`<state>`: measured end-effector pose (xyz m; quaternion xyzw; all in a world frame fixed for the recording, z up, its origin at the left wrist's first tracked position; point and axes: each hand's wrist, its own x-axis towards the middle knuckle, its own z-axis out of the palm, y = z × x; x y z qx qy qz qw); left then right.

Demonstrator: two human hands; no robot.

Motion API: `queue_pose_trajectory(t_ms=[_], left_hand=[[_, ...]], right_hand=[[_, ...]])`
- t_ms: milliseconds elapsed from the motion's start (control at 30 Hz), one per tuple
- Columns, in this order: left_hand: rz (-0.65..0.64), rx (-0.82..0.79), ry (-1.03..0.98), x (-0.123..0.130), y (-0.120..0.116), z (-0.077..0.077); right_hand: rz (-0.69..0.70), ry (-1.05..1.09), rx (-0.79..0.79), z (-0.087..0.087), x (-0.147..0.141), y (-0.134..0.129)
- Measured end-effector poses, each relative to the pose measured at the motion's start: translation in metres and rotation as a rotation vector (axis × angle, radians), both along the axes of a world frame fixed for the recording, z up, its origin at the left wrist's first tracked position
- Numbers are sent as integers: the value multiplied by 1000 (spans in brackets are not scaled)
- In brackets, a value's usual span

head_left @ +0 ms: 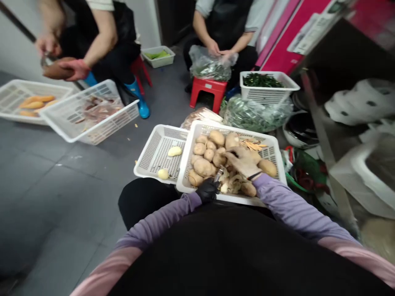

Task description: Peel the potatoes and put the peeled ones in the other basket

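Observation:
My left hand point(208, 190), in a black glove, is closed around a peeler point(219, 174) with a shiny metal end. It rests at the near edge of a white basket point(279, 164) on my lap. Several unpeeled potatoes point(203, 167) fill the basket's left and middle. My right hand point(243, 161), in a pale glove, reaches over them with fingers stretched out, its tips at a potato point(219, 157). Potato peelings point(233, 183) lie in a heap between my hands. Two peeled potatoes, one farther off point(175, 151) and one nearer point(163, 174), sit in the smaller white basket on the left.
Two people sit opposite; one person's gloved hand point(77, 69) holds a brown root, and another works over a plastic bag point(212, 65) on a red stool point(208, 88). A basket of greens point(268, 92) stands on bagged vegetables. White baskets point(89, 123) are at left; a shelf edge point(330, 156) is at right.

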<state>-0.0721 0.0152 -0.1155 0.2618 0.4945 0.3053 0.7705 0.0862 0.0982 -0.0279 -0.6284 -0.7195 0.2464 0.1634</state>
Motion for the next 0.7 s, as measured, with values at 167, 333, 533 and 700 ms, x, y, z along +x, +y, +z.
queue_pose_trajectory(t_ms=[167,333,533,700], left_hand=[[-41,-55,24,-10,-5,22],[-36,18,62,-11,-3,40],[3,172,209,-6,-2,50],[34,77,295,-14,-5,50]], right_hand=[[-539,-271,-271,0,163,-39],[-97,-540,-205,-5,186,-45],[-153,-643,-247,-18,147,-10],[1,-535,-155,-20,146,-9]])
